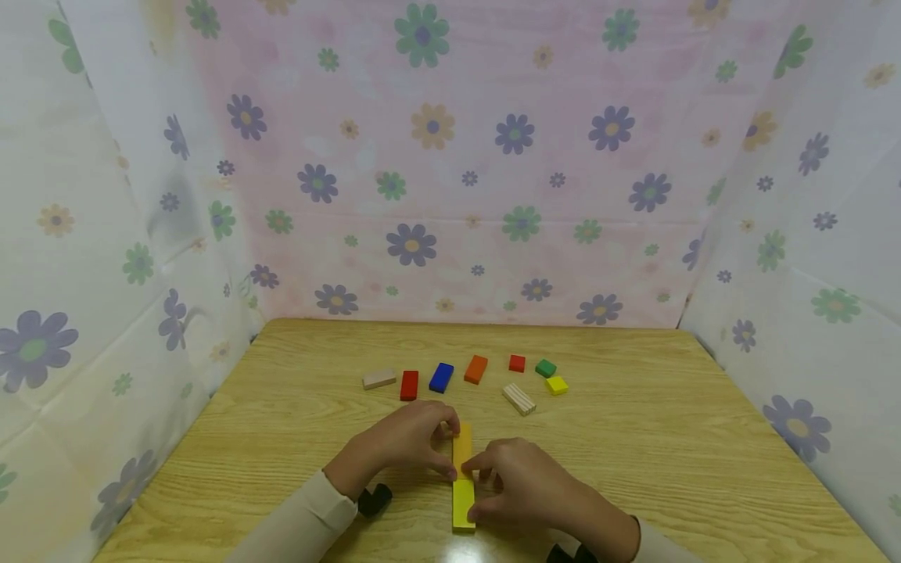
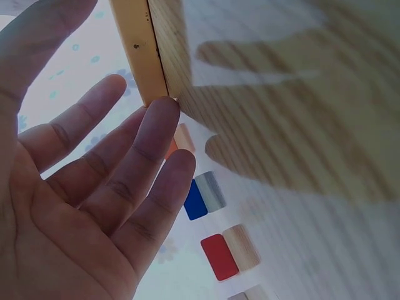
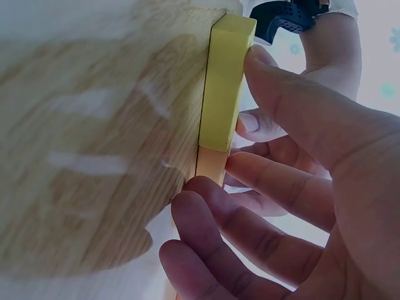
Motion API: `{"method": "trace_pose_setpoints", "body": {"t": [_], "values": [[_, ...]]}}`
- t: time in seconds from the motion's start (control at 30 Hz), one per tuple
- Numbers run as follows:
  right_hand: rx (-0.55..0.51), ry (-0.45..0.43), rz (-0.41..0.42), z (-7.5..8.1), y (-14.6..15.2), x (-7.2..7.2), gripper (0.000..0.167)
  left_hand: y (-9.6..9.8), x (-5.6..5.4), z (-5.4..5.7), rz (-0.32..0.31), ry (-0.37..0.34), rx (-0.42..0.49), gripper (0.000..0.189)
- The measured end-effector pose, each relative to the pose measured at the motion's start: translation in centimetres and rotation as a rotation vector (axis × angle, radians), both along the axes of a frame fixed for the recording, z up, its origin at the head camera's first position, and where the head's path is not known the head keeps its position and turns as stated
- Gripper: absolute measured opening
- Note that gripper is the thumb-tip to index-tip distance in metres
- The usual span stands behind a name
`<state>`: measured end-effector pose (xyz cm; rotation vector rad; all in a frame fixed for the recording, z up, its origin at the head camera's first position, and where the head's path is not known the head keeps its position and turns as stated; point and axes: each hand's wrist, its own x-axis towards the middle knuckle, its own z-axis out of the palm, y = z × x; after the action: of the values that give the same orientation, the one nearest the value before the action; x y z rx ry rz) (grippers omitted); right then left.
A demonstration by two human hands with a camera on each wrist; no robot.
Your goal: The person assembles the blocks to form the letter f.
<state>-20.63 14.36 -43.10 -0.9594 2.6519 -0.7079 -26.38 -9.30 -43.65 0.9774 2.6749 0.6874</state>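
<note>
A yellow block (image 1: 463,504) and an orange block (image 1: 462,447) lie end to end in a line on the table. Along the left side of the orange block, my left hand (image 1: 404,438) touches it with thumb and fingertips; in the left wrist view its fingers reach the end of the orange block (image 2: 140,53). My right hand (image 1: 524,481) is on the opposite side. Its thumb rests against the yellow block (image 3: 225,84) and its index fingertip against the orange block (image 3: 212,164), the other fingers spread loosely. Neither hand wraps round a block.
Farther back on the wooden table (image 1: 296,438) lie a plain wooden block (image 1: 379,379), red (image 1: 410,385), blue (image 1: 441,378) and orange-red (image 1: 475,370) blocks, a ridged wooden block (image 1: 518,399), and small red (image 1: 517,363), green (image 1: 545,367) and yellow (image 1: 557,385) pieces. Flowered curtains surround the table.
</note>
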Motion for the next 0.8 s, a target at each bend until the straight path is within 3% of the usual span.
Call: {"method": "trace_pose_setpoints", "body": {"t": [0.8], "values": [[-0.012,0.018,-0.004,-0.34,0.06,-0.24,0.054,0.04,0.11,0.08,-0.004,0.006,-0.001,0.055]]}}
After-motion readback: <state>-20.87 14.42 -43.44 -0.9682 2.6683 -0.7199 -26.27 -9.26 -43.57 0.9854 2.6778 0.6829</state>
